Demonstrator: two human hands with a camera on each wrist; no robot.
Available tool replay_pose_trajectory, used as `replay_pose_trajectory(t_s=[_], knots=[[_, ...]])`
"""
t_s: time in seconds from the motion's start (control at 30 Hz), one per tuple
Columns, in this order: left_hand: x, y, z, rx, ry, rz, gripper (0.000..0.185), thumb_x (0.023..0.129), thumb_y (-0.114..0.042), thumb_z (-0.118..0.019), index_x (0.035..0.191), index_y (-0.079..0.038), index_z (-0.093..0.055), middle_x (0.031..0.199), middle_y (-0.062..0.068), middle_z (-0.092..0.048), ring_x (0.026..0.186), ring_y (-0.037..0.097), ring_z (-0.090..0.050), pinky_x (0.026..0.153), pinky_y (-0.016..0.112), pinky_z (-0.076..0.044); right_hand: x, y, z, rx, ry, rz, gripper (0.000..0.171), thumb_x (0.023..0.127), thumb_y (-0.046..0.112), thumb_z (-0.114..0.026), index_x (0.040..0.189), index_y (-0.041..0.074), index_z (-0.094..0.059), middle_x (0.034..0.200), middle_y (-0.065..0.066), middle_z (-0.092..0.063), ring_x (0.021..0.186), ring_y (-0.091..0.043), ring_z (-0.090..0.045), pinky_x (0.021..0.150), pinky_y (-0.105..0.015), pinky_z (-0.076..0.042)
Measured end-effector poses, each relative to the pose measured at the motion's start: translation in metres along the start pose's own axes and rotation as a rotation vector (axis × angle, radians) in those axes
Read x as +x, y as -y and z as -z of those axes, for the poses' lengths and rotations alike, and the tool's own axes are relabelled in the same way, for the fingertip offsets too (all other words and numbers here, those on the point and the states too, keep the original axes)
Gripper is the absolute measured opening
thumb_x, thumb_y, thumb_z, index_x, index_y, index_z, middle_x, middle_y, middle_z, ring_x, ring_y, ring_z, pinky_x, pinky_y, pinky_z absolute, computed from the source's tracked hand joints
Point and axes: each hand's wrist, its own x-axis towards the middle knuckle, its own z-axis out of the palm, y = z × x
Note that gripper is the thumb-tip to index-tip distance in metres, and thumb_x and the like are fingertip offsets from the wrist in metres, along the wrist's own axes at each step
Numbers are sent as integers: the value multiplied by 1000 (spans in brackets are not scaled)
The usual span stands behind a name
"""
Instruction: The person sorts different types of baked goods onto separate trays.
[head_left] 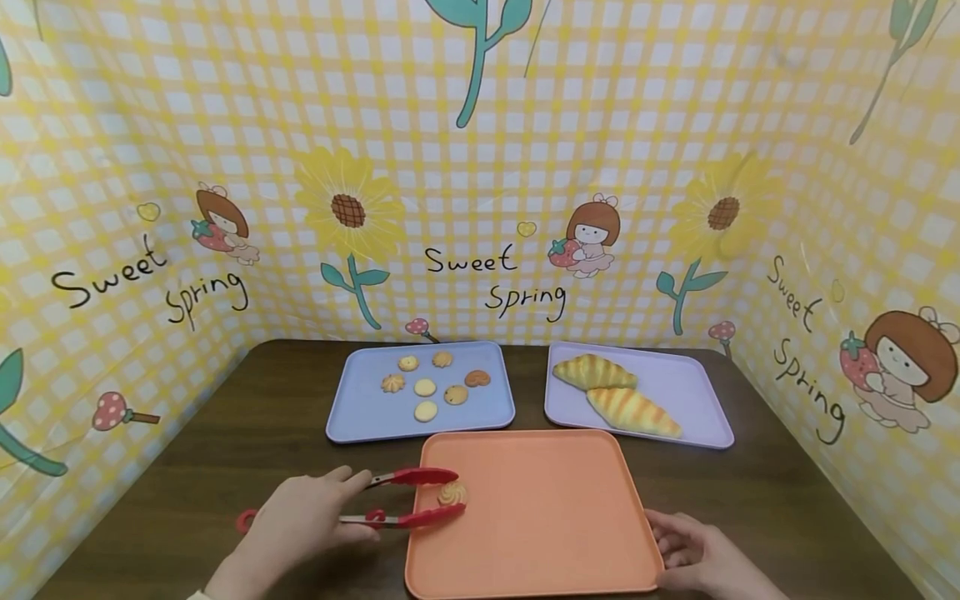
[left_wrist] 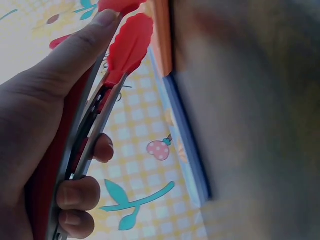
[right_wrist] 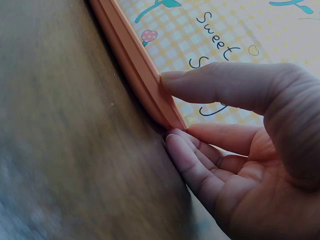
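Note:
My left hand (head_left: 300, 521) grips a pair of tongs (left_wrist: 82, 127) with red tips and metal arms. In the left wrist view its thumb lies along one arm and its fingers curl round the other. The tong tips reach over the left side of the orange tray (head_left: 547, 517), one on either side of a round swirled cookie (head_left: 452, 493). At the tray's right edge, near the front corner, is my right hand (head_left: 701, 550). The right wrist view shows its thumb on the tray rim (right_wrist: 142, 75) and its fingertips at the corner below.
Behind, on the left, a blue tray (head_left: 352, 417) holds several small cookies of different shapes. A lilac tray (head_left: 697, 392) at the back right carries two croissant-like breads (head_left: 633, 411). The dark wooden table (head_left: 202, 467) is enclosed by a yellow checked cloth (head_left: 480, 208).

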Motion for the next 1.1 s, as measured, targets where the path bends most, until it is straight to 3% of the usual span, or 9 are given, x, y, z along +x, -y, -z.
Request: replay_pose_trajectory(t_s=[0.17,0.5,0.73,0.9,1.1], knots=[[-5,-2,-9,23,-35,1,64,71,-68,-73,106,-14,-69,80,-7,-53,42,7,-35,44,31,-37,0,1,-1,-14,-15,-27,72,89,-4,-68,140,-25,-22,111,-10,-56,94,-16,-64,80,-28,-54],[-4,-5,-17,13,-102,-4,58,73,-69,-71,102,-19,-63,74,-11,-45,43,3,-30,42,26,-29,1,2,0,-64,-19,-15,71,89,-2,-68,139,-26,-24,110,-11,-56,93,-13,-64,79,-28,-54],[-3,-7,-14,22,-105,86,61,71,-70,-73,104,-19,-64,75,-11,-47,42,4,-35,42,26,-32,1,0,-1,-83,-15,19,73,88,-1,-70,138,-27,-24,110,-11,-55,93,-12,-63,79,-28,-54],[-4,-5,-15,51,-225,105,61,67,-65,-78,102,-18,-64,78,-7,-53,43,7,-42,41,28,-35,2,0,-1,-53,-2,-8,73,89,-1,-69,140,-26,-23,111,-11,-56,94,-14,-64,80,-28,-54],[-4,1,-19,76,-337,146,66,63,-65,-78,104,-15,-63,76,-6,-50,41,7,-26,37,27,-27,0,0,0,-6,-1,-12,72,90,-4,-67,140,-26,-20,112,-10,-56,96,-17,-64,81,-28,-54]])
